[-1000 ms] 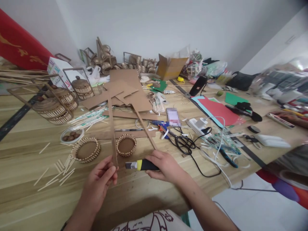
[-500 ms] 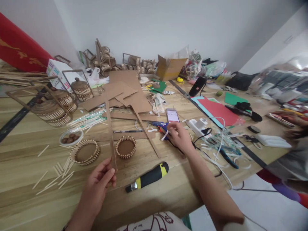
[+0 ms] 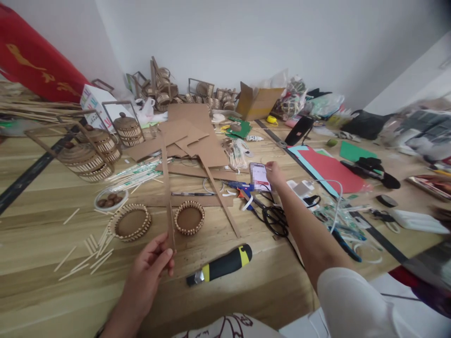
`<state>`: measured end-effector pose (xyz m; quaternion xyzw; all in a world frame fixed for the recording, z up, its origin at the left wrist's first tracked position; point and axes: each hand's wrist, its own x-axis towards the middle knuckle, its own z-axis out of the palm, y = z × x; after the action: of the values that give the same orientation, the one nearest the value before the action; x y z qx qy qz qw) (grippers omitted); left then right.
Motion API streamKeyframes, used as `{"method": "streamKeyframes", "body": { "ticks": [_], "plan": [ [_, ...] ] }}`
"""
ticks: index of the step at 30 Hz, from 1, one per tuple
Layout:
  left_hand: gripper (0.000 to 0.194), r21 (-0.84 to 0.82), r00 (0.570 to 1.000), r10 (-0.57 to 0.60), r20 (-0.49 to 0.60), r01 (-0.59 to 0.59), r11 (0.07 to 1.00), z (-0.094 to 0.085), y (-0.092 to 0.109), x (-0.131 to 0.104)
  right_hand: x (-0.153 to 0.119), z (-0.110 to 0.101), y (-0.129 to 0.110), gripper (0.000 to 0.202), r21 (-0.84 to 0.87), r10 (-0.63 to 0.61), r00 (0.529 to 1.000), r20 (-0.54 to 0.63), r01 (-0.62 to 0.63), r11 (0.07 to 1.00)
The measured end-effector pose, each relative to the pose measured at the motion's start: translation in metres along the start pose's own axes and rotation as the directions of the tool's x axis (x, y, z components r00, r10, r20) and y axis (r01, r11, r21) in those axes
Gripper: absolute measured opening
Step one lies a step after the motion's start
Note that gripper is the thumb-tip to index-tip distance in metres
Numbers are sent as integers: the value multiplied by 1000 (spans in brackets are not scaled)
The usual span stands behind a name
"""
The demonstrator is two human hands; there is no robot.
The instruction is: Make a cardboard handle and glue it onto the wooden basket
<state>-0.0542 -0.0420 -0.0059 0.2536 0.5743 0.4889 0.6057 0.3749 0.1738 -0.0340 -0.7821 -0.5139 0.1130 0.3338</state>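
My left hand [image 3: 155,260] pinches the lower end of a long, narrow cardboard strip [image 3: 167,197] between thumb and fingers. My right hand [image 3: 276,173] is at the upper right edge of a smartphone [image 3: 260,174] lying on the table, its fingers curled against that edge. A blue glue gun [image 3: 243,187] and black-handled scissors [image 3: 276,220] lie below that hand. Two round cardboard trays rimmed with short sticks, a larger one [image 3: 130,223] and a smaller one [image 3: 189,217], flank the strip. A black-and-yellow utility knife [image 3: 221,265] lies nearest me.
Loose sticks [image 3: 100,249] and a bowl of brown balls [image 3: 111,199] are at left, before lidded baskets [image 3: 84,157]. Cardboard sheets [image 3: 192,126] lie behind. On the right are a power strip [image 3: 299,188], cables, blue-handled pliers [image 3: 347,244] and red paper [image 3: 327,169].
My right hand has moved from above the glue gun and scissors, away from me, to the phone's edge. My left hand still holds the strip. The view has shifted slightly.
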Motion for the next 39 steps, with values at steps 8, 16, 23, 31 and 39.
{"method": "streamKeyframes", "body": {
  "ticks": [8, 16, 23, 31, 39],
  "plan": [
    [67, 17, 1000, -16, 19, 15, 1000, -4, -5, 5, 11, 8, 6, 22, -103, -5, 1000, 10, 6, 995],
    [70, 7, 1000, -29, -10, 29, 1000, -1, -4, 3, 4, 3, -2, 38, -212, 24, 1000, -19, -28, 977],
    [69, 16, 999, -22, 38, 21, 1000, -3, -5, 2, -26, 17, -24, 93, -384, 61, 998, 32, -44, 922],
    [66, 23, 995, 10, 95, -12, 1000, -13, -15, 7, -13, 18, -8, 97, -286, -107, 990, 95, 130, 949],
    [64, 28, 993, 15, 119, -19, 999, -16, -18, 8, 8, 16, 27, 83, -88, -211, 975, 75, 217, 972]
  ]
}}
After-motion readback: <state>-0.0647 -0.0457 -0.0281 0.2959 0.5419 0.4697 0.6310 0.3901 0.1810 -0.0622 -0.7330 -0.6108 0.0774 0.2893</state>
